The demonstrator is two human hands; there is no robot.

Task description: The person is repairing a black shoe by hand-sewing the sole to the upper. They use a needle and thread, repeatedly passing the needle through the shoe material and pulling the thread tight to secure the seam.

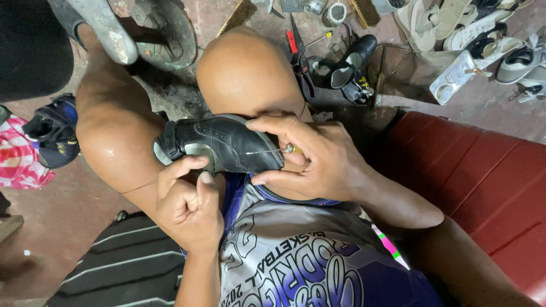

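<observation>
A black leather shoe (219,145) lies wedged between my two bare knees, its sole edge facing me. My right hand (310,159) grips a sewing awl (273,150) whose thin metal needle points left into the shoe's edge, while its fingers also press on the toe. My left hand (187,202) is closed below the shoe's heel end, thumb and forefinger pinching a thin thread (139,186) that runs off to the left across my thigh.
A red padded seat (483,176) is on the right. On the floor ahead lie another black shoe (347,65), red-handled scissors (296,48), several white sandals and sneakers (483,40), and a round metal stand (168,31). A pink cloth (20,156) lies left.
</observation>
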